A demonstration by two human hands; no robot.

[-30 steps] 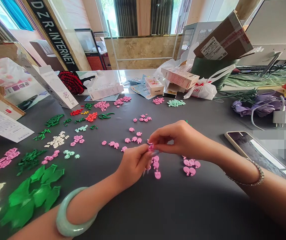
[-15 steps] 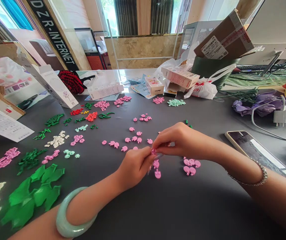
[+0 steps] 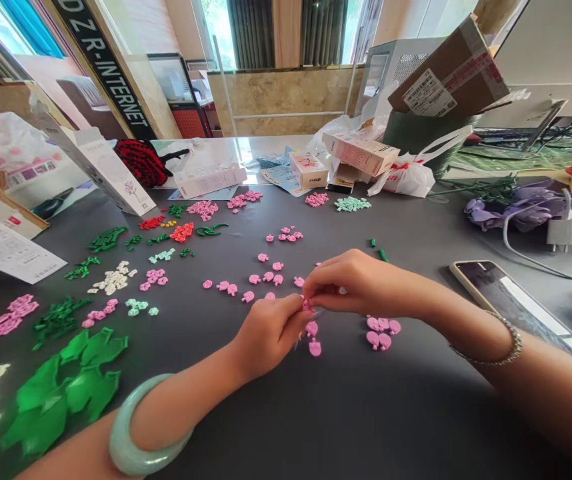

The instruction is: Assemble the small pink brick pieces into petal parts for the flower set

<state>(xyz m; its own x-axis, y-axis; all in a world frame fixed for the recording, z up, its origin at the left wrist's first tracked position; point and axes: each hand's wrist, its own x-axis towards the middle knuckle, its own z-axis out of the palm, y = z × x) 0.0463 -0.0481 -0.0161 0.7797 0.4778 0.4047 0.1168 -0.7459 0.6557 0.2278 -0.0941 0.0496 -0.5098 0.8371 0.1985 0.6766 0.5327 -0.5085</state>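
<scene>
The left hand [image 3: 265,337] and the right hand [image 3: 356,283] pinched a small pink piece [image 3: 307,305] between them above the dark table [image 3: 356,420], with loose pink pieces [image 3: 315,349] lying near both hands and a phone [image 3: 511,300] near the bracelet [image 3: 517,341].

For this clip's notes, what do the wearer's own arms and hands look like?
The left hand and right hand are ungloved, with no sleeves in view. A thick, smooth pale-green bangle circles the left arm; a thin, silvery, beaded-looking bracelet circles the right.
</scene>
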